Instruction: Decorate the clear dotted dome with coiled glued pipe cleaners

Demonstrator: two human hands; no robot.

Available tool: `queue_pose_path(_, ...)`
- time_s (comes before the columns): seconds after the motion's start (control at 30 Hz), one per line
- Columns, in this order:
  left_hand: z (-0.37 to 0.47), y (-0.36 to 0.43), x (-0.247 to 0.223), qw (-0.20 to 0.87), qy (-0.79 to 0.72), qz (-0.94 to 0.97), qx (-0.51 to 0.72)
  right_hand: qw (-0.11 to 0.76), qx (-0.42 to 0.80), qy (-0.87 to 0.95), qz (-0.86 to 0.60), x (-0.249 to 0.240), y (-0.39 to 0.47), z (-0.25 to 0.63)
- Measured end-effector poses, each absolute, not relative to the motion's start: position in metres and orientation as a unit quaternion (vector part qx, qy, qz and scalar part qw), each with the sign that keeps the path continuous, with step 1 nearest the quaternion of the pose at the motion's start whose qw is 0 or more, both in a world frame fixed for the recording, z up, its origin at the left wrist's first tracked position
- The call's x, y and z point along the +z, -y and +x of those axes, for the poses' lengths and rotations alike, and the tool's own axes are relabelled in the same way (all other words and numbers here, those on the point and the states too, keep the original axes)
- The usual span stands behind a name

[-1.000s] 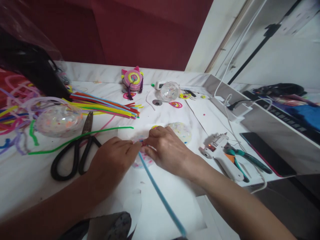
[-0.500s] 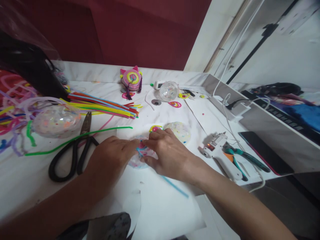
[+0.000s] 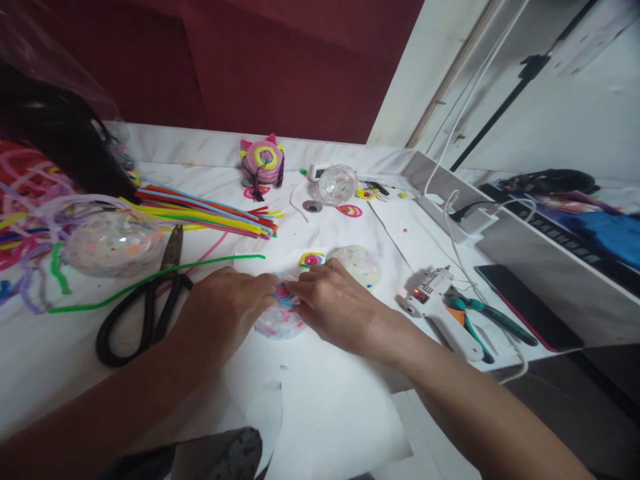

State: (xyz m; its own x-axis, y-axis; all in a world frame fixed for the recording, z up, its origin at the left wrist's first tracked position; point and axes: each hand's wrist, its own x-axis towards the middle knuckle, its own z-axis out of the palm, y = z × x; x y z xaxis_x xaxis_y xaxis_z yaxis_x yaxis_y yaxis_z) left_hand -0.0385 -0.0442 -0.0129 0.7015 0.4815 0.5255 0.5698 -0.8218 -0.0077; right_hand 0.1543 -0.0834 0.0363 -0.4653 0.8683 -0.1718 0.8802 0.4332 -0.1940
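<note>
The left hand point(image 3: 225, 303) and right hand point(image 3: 330, 303) meet over a speckled dome point(image 3: 281, 327) on white paper point(image 3: 340, 413) on the counter point(image 3: 30, 373). Both hands' fingers bend in close at its pink-and-blue centre point(image 3: 284, 292); whether they grip it, I cannot tell. Scissors point(image 3: 171, 267) lie beside the left hand, a paler dome point(image 3: 363, 263) beside the right, with a glue gun point(image 3: 434, 293) near pliers point(image 3: 500, 319) farther right.

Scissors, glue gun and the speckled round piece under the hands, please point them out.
Scissors point(image 3: 150, 308): head view, on a black handle.
Glue gun point(image 3: 453, 331): head view, on its white grip.
Speckled round piece point(image 3: 280, 323): head view, on its near part.
</note>
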Motion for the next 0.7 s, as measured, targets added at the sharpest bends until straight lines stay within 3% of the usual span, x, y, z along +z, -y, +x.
queue_pose_path(0.33,-0.033,0.028,0.002,-0.126,0.343,-0.911,-0.19,-0.054,-0.143,-0.858,0.49,0.029,0.077,0.166)
queue_pose_path(0.7,-0.026,0.018,0.011,-0.187,0.354,-0.908,-0.124,-0.155,-0.207,-0.846,0.466,0.02,0.073,0.175)
